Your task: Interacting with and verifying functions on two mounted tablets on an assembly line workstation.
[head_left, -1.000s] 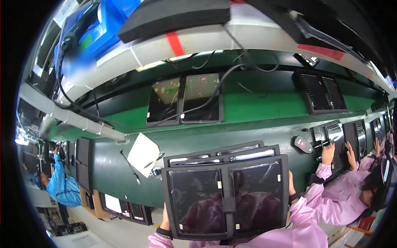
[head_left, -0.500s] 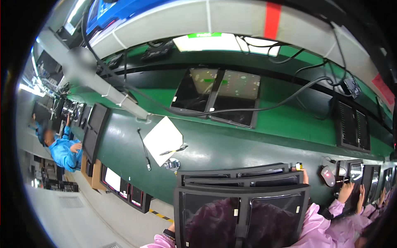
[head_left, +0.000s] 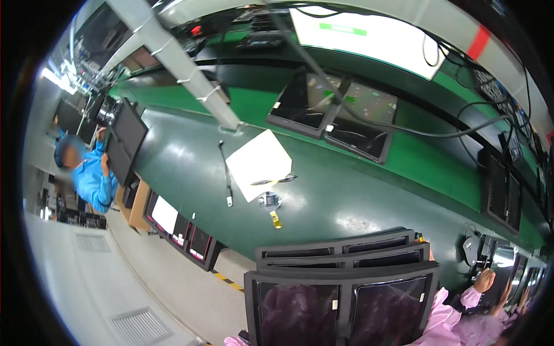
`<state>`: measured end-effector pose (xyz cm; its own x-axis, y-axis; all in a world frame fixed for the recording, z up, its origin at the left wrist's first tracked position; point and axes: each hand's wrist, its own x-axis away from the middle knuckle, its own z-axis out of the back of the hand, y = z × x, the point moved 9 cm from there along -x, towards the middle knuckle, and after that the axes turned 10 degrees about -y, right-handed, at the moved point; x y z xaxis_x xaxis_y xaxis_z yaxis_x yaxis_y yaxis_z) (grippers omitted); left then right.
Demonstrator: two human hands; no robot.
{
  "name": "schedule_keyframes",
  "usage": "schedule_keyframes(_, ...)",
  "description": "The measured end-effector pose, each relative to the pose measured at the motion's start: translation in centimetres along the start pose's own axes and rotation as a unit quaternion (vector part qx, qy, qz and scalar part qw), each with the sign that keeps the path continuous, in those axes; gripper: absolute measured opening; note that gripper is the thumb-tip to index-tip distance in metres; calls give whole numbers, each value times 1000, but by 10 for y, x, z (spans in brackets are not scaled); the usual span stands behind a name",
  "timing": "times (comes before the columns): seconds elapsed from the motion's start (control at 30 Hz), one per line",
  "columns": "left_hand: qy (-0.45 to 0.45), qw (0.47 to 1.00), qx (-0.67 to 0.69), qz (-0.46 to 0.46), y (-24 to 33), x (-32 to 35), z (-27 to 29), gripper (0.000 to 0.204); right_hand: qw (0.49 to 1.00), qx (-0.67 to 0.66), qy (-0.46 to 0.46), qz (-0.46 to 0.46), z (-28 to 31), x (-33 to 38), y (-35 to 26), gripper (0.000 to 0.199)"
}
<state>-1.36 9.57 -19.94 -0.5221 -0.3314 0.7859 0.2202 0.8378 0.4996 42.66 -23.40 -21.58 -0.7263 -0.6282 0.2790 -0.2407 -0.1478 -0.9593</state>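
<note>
Three black trays (head_left: 344,275) stand tilted up in a stack before me. The front one holds two dark, glossy tablet-like panels (head_left: 298,311) with small white labels. Fingers of my right hand (head_left: 431,251) curl at the stack's right edge, beside a small yellow-and-black piece (head_left: 419,237). My right arm in a pink sleeve (head_left: 441,314) runs along that side. On the left, only a pink cuff (head_left: 235,341) and a dark wristband show at the front tray's lower edge; the fingers of my left hand are hidden behind the trays.
The dark green bench (head_left: 190,167) carries a white sheet (head_left: 259,161), a pen (head_left: 274,180), a short cable (head_left: 226,173) and a yellow tag (head_left: 276,219). Two panels (head_left: 300,104) lie beyond, under hanging cables. A co-worker in blue (head_left: 92,179) stands left; other pink-sleeved people work right.
My view has turned, so the bench and paper sit farther right. The yellow tag on the bench has come into sight. The co-worker's hands have moved to a black tray. I still hold the stack.
</note>
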Motion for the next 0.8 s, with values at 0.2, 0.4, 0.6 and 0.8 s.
schedule_keyframes(0.2,1,999,19,-33,28,22,32,33,992,84,-92,20,-72,-24,-64,28)
schedule_keyframes(0.4,16,995,44,-88,87,47,99,33,949,-139,-270,85,-261,-62,-191,52)
schedule_keyframes(0.6,41,988,69,-132,166,56,200,33,927,-144,-344,36,-509,-139,-228,22)
schedule_keyframes(0.8,83,982,90,-142,228,41,278,32,861,-77,-501,31,-729,-234,-177,20)
